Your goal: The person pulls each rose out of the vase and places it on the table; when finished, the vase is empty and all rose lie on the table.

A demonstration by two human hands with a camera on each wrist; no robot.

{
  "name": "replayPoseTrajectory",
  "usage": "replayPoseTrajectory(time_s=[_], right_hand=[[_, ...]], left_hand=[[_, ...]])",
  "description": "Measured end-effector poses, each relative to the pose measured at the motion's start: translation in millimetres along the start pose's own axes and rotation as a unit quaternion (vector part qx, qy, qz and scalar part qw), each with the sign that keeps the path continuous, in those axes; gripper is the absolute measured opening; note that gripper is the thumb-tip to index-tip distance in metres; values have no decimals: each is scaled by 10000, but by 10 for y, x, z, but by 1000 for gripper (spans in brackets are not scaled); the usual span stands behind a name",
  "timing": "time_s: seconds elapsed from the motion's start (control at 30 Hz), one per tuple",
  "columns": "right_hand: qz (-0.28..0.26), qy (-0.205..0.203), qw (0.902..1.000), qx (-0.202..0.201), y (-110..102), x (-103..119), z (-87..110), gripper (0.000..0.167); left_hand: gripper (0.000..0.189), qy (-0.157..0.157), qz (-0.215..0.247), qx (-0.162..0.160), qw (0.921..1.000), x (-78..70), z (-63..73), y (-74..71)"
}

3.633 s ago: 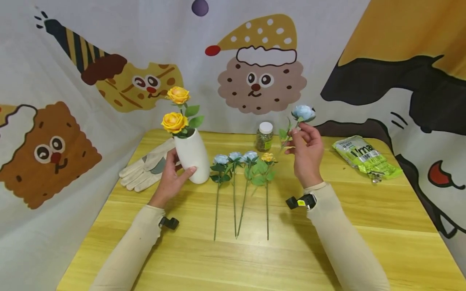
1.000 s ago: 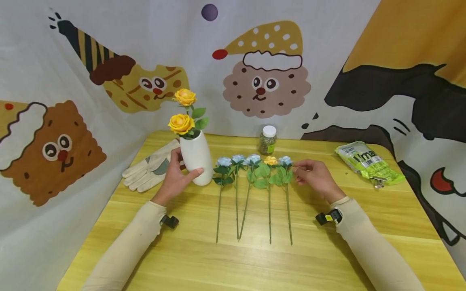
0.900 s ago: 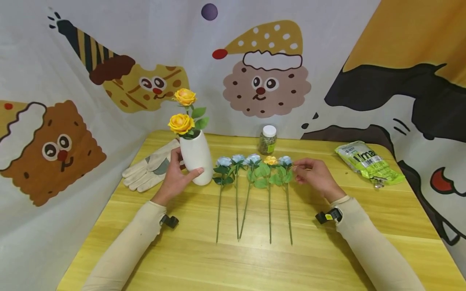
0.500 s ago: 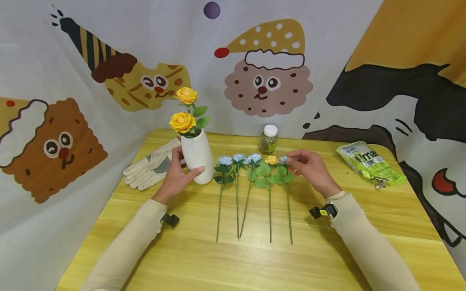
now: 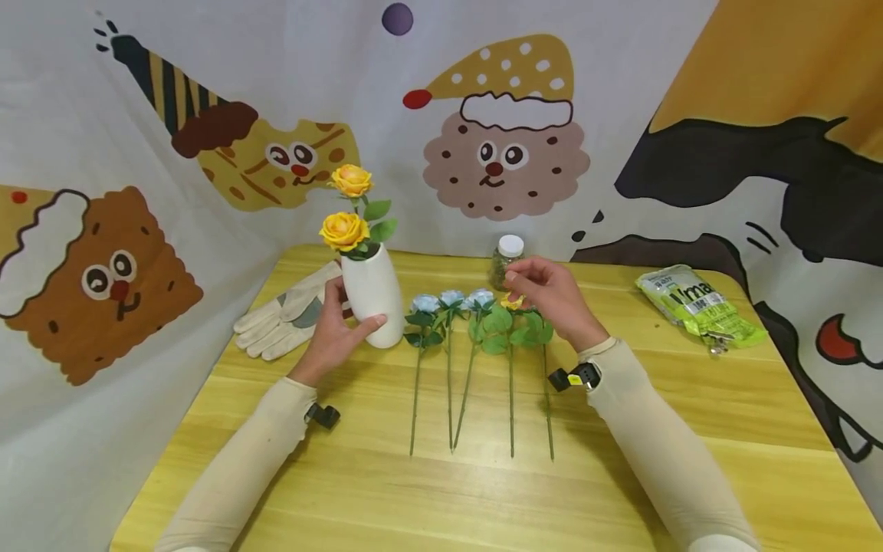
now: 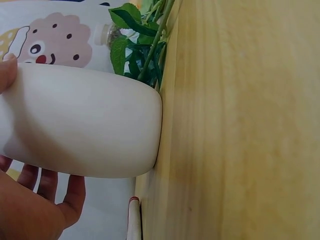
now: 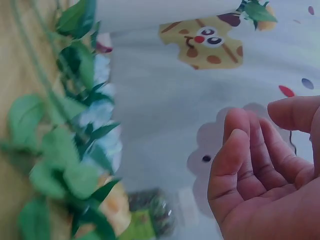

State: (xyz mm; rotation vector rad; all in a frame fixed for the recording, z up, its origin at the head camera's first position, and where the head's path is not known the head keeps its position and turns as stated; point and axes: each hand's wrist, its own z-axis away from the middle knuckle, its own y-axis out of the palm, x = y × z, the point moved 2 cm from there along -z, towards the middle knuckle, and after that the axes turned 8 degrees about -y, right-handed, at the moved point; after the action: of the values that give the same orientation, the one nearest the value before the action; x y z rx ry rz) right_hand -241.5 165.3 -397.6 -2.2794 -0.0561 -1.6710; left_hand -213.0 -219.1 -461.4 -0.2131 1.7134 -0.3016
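Note:
My left hand (image 5: 331, 333) grips the white vase (image 5: 374, 295) around its side, thumb in front. The vase (image 6: 85, 122) has its base on the table in the left wrist view. Two yellow roses (image 5: 345, 231) with green leaves stand in it. Beside it lies a row of long-stemmed flowers: three blue roses (image 5: 451, 299), a yellow rose (image 5: 510, 303), and at the right end a stem (image 5: 549, 414) whose bloom my right hand hides. My right hand (image 5: 555, 299) hovers over that end of the row. In the right wrist view its fingers (image 7: 230, 165) are loosely bent, holding nothing.
A pale work glove (image 5: 286, 314) lies left of the vase. Behind the flowers stands a white-lidded jar (image 5: 507, 264), partly covered by my right hand. A green bag (image 5: 700, 307) with a metal clip lies at the right. A printed cloth (image 5: 386, 92) hangs behind the table.
The blue rose formerly in my right hand now lies at the row's right end. My right hand has let go and moved left over the blooms. My left hand keeps its grip.

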Motion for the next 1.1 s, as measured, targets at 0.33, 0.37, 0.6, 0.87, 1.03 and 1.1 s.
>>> replayPoseTrajectory(time_s=[0.33,0.37,0.6,0.87,1.03,1.1], right_hand=[[-616,-104,9980,-104,340,231,-350,25],[-638,-134,9978,-128,382,240,-398,24],[-891,-476,9949,-80,714,209,-773,24],[-1051,-631,9925,6,1045,291,-1040,27],[-1090,-739,9912,154,1238,458,-1132,30],[-1107,-749,9909,147,1292,523,-1148,29]], left_hand=[[84,-28,-49,54,10000,-8,14,-9],[84,-29,-60,51,10000,-6,11,-11],[84,-44,-22,-8,10000,-18,2,-30],[83,-64,-14,13,10000,-7,-5,-17],[85,-49,-25,16,10000,-18,-3,-3],[85,-41,-38,28,10000,-20,-3,5]])
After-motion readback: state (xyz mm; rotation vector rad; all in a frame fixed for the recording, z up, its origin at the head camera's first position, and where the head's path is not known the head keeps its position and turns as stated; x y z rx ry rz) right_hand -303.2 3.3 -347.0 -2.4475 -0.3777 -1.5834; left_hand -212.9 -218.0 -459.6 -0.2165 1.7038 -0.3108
